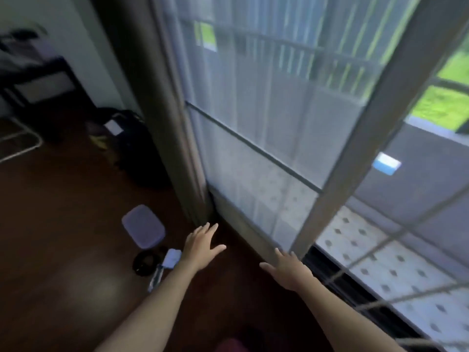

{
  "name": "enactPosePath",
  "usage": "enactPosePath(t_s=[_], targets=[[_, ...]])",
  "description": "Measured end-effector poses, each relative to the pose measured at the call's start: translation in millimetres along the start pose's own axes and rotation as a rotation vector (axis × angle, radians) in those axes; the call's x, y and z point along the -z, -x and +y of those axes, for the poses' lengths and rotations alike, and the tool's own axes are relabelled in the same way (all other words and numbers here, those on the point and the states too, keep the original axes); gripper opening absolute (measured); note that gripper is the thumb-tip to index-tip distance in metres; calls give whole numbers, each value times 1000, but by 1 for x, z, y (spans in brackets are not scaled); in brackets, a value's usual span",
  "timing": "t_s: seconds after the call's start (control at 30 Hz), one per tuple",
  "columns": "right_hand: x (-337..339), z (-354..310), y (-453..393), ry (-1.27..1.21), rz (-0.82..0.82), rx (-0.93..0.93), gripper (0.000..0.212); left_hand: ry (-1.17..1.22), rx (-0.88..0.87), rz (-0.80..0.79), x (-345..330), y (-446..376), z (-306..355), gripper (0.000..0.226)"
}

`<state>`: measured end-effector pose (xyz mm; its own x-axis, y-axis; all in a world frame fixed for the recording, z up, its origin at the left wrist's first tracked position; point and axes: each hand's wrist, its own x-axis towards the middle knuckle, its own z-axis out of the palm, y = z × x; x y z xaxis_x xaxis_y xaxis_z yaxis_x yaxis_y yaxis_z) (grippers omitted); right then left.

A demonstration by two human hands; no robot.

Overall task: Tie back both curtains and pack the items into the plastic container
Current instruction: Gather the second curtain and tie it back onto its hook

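Observation:
A brown curtain (162, 102) hangs gathered at the left edge of a glass sliding door (266, 128). On the dark wooden floor below lies a pale lidded plastic container (143, 226). Beside it are a black coiled cable (144, 261), a small white block (172, 257) and a thin clear item (155, 276). My left hand (201, 243) is stretched forward, fingers spread, empty, just right of those items and near the curtain's foot. My right hand (288, 269) is also spread and empty, near the door's bottom rail. The view is blurred.
A black backpack (132, 148) leans by the wall left of the curtain. A dark shelf unit (38, 82) and a white wire rack (22, 146) stand at the far left. The door's grey frame post (355, 148) runs diagonally; a tiled balcony (380, 262) lies outside.

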<state>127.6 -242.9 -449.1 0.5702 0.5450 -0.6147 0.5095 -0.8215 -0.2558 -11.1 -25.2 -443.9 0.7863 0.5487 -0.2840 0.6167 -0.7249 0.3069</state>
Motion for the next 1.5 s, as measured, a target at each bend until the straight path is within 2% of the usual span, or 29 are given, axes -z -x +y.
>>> enactPosePath(t_s=[0.17,0.27,0.33,0.53,0.77,0.87,1.13,1.3,1.5], targets=[[63,-111,-15,-30,157,207,100,159,78,240,103,-4,-52,74],[121,-172,-11,3,329,381,80,279,91,401,177,-4,-73,74],[162,-211,-5,15,438,462,79,304,67,504,227,-1,-84,72],[272,-331,22,-47,769,764,78,264,-2,858,376,6,-105,57],[345,-452,27,-148,1041,983,68,151,-150,1088,503,-23,-137,37],[368,-492,12,-209,1087,1001,62,170,-187,1123,534,-50,-161,30],[392,-577,-39,-230,1130,1032,56,165,-187,1033,582,-131,-230,25],[412,-607,-56,-241,1180,1013,57,199,-218,1020,599,-170,-255,24],[429,-633,-56,-232,1284,970,59,228,-351,1000,626,-223,-266,27]])
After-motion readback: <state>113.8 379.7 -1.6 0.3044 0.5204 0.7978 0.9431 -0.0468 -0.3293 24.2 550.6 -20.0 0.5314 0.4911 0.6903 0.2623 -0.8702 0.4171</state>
